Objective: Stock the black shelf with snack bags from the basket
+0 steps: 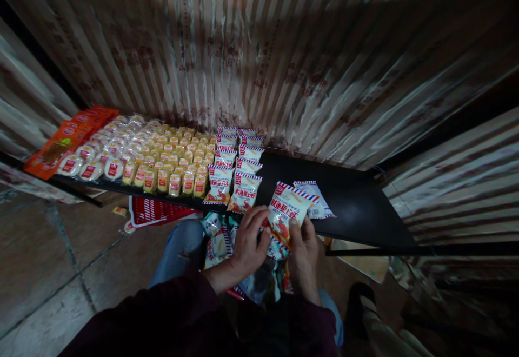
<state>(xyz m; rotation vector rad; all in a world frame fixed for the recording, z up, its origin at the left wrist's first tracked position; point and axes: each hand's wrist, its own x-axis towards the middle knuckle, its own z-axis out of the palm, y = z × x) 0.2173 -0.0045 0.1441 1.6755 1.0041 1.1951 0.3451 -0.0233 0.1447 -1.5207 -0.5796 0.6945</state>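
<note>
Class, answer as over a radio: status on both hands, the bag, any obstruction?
Right hand gripping snack bag. Left hand at bag's left edge, grip unclear. Possible obstacle: second bag on black shelf, partly hidden behind the first.

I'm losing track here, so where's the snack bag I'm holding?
In the head view, the snack bag is just right of center, between your left hand and right hand, by the front edge of the black shelf.

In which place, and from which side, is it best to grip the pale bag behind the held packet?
Probably pinch the pale bag by its right edge, coming from the right. The held packet covers its left part in this view; the right edge shows, with black shelf beside it.
</note>
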